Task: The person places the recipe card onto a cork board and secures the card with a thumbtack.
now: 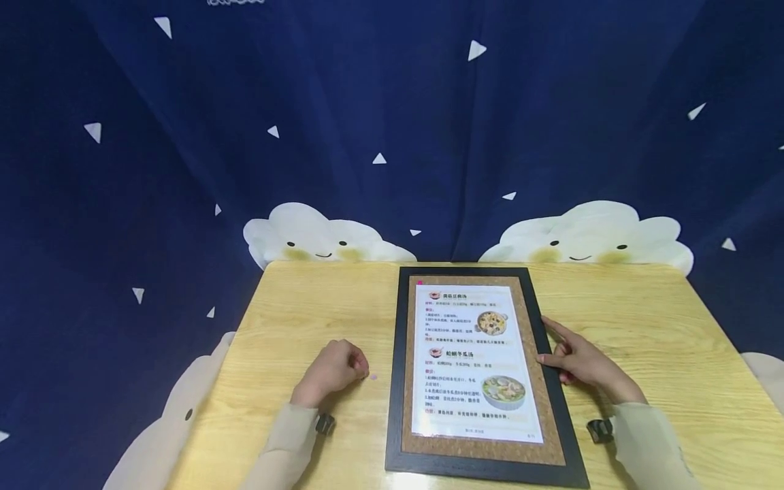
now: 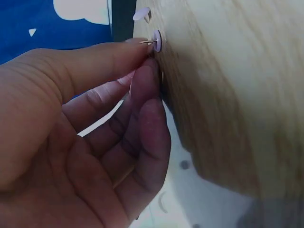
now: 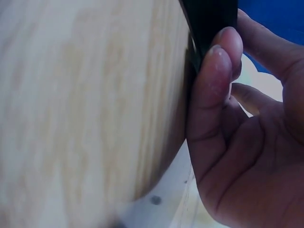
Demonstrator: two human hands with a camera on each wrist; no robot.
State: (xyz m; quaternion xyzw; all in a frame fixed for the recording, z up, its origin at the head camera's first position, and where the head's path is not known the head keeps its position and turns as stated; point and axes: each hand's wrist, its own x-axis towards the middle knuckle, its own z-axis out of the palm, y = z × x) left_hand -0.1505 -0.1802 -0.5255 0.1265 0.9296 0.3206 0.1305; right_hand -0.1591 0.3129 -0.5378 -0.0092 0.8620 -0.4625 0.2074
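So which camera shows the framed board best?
The head view: it captures nearly the whole framed board. The right wrist view shows only part of its dark edge; the left wrist view, none.

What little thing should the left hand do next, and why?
Probably the left hand should firmly pinch the pale tack by its rim and lift it: it lies point up right at the thumb tip, with a second tack close by. The right hand holds the framed corkboard, whose printed sheet shows no tack at its lower corners.
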